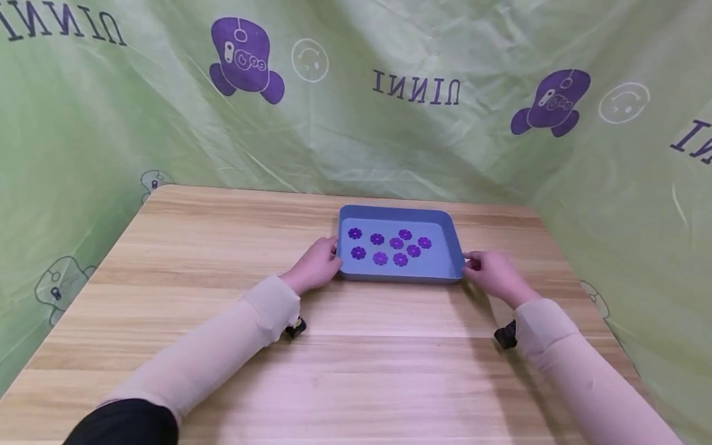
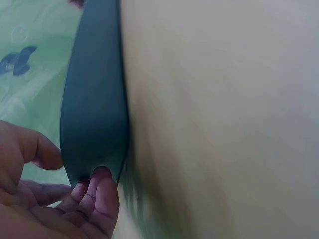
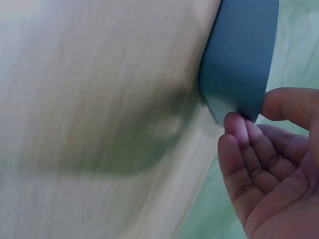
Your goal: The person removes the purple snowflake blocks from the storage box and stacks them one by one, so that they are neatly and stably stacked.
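Note:
A shallow blue rectangular tray is near the far side of the table, with several small purple flower-shaped pieces spread across its floor. My left hand holds the tray's left end. In the left wrist view, that hand's curled fingertips meet the tray's corner wall, the thumb near its rim. At the opposite end my right hand grips the tray, thumb at the rim and bent fingers below, as the right wrist view shows on the hand and tray wall. The tray's underside is hidden.
The wood-grain table stretches in front of the tray and to both sides. A green printed curtain hangs behind and beside it. Dark wrist-worn devices show below both sleeves.

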### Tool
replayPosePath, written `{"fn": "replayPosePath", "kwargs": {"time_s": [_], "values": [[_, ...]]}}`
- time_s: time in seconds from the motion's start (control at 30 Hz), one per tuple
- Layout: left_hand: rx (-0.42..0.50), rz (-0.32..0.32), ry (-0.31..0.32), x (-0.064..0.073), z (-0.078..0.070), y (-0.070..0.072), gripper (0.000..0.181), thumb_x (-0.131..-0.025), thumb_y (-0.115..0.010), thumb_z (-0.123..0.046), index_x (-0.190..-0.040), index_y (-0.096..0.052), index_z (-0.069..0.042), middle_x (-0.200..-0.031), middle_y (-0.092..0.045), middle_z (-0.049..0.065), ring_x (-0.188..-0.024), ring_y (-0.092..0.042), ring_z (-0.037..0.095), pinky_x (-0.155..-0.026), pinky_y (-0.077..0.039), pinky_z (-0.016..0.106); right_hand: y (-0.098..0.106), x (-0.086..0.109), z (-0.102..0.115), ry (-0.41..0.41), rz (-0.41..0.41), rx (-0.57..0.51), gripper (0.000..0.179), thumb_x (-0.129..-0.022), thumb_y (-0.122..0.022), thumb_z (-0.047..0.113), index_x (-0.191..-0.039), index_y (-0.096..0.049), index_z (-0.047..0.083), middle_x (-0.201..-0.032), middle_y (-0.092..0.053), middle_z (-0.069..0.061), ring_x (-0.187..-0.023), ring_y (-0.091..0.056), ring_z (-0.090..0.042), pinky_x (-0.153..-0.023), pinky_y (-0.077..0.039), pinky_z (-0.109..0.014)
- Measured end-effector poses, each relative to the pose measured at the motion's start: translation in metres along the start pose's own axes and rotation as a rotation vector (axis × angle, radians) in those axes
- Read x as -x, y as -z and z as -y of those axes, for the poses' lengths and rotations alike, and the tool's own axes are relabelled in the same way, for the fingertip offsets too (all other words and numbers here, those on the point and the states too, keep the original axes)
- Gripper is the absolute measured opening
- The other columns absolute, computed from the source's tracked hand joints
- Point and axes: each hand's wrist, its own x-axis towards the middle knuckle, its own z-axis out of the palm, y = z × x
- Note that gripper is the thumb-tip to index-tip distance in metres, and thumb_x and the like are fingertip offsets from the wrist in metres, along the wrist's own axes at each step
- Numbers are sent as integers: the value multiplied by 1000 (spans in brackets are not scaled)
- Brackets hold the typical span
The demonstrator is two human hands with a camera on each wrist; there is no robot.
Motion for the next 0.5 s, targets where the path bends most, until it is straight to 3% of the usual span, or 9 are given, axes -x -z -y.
{"fn": "replayPosePath", "kwargs": {"time_s": [0.1, 0.3, 0.5], "values": [[-90, 10, -26, 17, 7, 8, 61, -100, -53, -8, -155, -35, 10, -127, -59, 25, -110, -59, 32, -105, -49, 48, -6, 3, 15, 19, 17, 50, 44, -96, -65, 6, -130, -57, -21, -97, -73, -19, -80, -66, -23, -75, -58, -42], [-195, 20, -10, 45, 18, 26, 61, -100, -53, -12, -154, -36, 11, -129, -58, 26, -112, -62, 34, -102, -50, 52, -19, 7, 41, 72, 26, 121, 43, -95, -66, 6, -128, -59, -21, -94, -74, -18, -79, -68, -23, -78, -59, -44], [-375, 51, 0, 59, 19, 45, 58, -101, -54, -22, -145, -47, 14, -128, -59, 27, -98, -62, 32, -90, -56, 52, -32, 9, 60, 116, 19, 189, 37, -96, -65, 8, -122, -64, -19, -78, -69, -10, -64, -58, -16, -63, -55, -36]]}}
